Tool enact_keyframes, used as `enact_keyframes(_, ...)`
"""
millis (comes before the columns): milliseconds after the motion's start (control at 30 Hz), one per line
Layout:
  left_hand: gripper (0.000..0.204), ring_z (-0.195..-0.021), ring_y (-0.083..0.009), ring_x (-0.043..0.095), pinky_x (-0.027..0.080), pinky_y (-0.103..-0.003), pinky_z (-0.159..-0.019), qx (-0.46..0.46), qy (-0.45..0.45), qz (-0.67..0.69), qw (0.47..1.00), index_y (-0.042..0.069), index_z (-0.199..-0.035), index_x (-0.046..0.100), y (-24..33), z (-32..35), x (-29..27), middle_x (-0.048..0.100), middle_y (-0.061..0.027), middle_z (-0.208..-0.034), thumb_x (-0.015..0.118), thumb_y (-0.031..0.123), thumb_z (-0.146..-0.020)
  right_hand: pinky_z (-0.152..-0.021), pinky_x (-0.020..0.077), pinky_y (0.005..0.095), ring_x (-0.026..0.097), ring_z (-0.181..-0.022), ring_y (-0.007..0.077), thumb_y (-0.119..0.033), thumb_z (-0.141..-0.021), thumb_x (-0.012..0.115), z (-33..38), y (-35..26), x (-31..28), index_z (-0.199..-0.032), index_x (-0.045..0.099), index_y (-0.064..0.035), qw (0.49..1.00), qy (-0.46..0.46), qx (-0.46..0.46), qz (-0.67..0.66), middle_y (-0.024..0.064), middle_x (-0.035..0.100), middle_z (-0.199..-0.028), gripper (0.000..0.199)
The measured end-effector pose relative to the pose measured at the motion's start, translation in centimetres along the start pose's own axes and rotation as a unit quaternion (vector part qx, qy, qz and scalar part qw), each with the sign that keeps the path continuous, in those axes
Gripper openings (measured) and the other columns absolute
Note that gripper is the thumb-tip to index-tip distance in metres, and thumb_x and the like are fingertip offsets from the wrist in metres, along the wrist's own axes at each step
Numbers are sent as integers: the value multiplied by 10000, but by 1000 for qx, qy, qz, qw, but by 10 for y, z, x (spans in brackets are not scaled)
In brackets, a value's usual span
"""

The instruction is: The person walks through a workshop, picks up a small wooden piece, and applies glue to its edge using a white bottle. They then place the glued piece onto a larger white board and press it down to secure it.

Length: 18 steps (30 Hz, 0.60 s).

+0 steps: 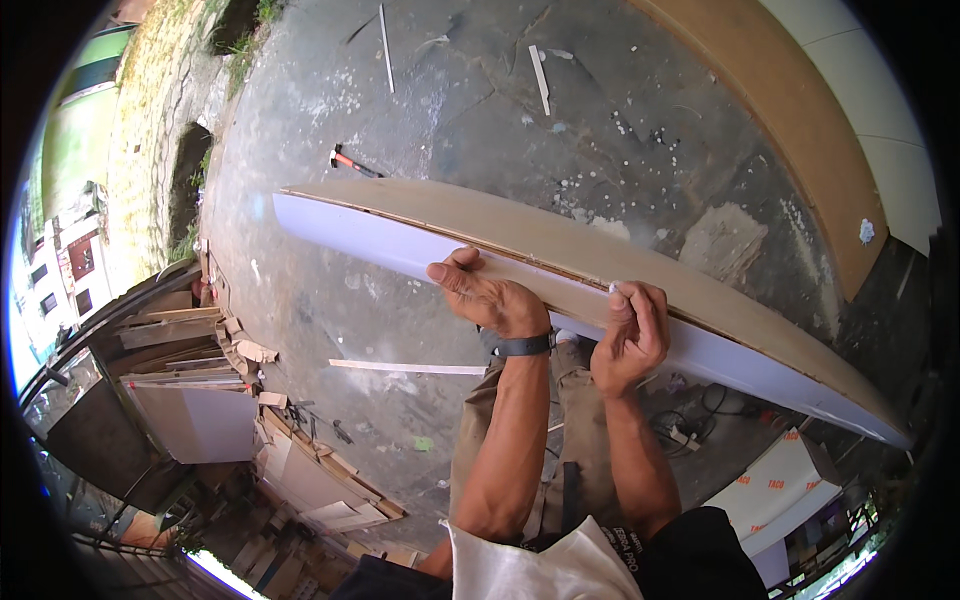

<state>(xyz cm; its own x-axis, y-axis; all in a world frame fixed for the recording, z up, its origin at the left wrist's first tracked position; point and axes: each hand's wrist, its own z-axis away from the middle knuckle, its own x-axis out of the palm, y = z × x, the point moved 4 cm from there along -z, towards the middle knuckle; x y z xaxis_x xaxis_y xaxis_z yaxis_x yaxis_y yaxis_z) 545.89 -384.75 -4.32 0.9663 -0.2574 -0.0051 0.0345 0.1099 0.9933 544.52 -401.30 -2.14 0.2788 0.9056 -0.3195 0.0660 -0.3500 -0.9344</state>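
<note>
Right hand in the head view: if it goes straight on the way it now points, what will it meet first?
The long board, most likely: its brown face lies ahead of the right hand. Depth is unclear, so the hand may already touch the edge or pass above it.

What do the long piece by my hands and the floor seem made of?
Long piece: probably wooden board, matt brown on one face, smooth pale laminate or paint on the other; its rough edge shows brown.
Floor: likely concrete, judging by its dull, mottled grey surface.
</note>
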Motion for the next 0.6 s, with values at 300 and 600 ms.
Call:
enact_keyframes(300,561,-812,-149,483,428,-314,-832,42,-31,-118,992,41,-871,539,-7,-6,4,516,-40,-843,353,507,-1122,-780,528,343,648,-885,248,-21,-994,644,-6,5,2,-1067,675,54,999,-33,12,10,124,663,-999,108)
enact_keyframes(600,492,-827,-108,522,451,-255,-771,26,-62,-84,994,27,-918,582,-13,-10,22,586,-38,-858,424,447,-1120,-759,536,357,678,-860,282,14,-957,659,-15,10,6,-1035,682,28,997,-65,10,34,133,676,-966,82)
